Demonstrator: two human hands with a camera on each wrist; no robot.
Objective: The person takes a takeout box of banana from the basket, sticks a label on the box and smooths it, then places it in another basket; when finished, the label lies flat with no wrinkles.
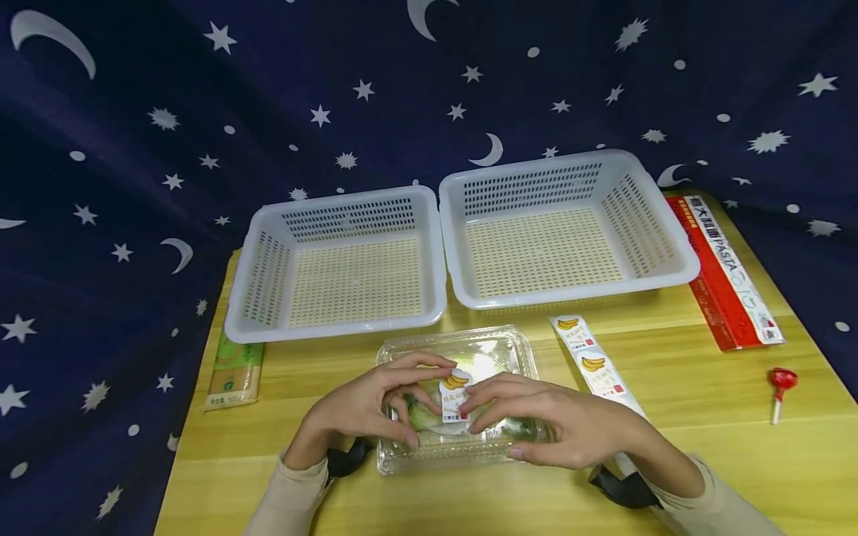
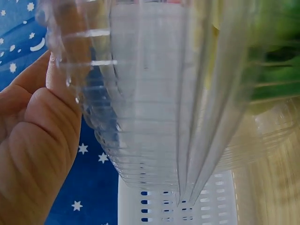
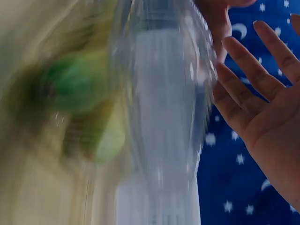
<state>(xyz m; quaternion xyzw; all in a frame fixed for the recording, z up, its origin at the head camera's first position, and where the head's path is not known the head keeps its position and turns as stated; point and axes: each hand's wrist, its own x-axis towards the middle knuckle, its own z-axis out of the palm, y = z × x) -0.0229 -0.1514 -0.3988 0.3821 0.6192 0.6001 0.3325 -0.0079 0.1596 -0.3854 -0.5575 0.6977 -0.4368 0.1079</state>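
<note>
A clear plastic clamshell box (image 1: pixel 469 447) lies closed in front of me, with green and yellow produce (image 3: pixel 77 89) showing blurred through its wall. On its lid is a white banana sticker (image 1: pixel 454 398). My left hand (image 1: pixel 369 398) arches over the box's left side, its index fingertip at the sticker's upper edge. From the other side my right hand (image 1: pixel 556 417) reaches over the lid, fingers loosely extended and fingertips at the sticker's right edge. The right wrist view shows that hand's fingers spread beside the lid. A strip of banana stickers (image 1: pixel 596 368) runs under the right forearm.
Two white perforated baskets (image 1: pixel 338 327) (image 1: pixel 570 292) stand side by side behind the box. At the left, a green-and-tan packet (image 1: pixel 234 372) lies partly under a basket. To the right are a red pasta box (image 1: pixel 724 283) and a red lollipop (image 1: pixel 782 380).
</note>
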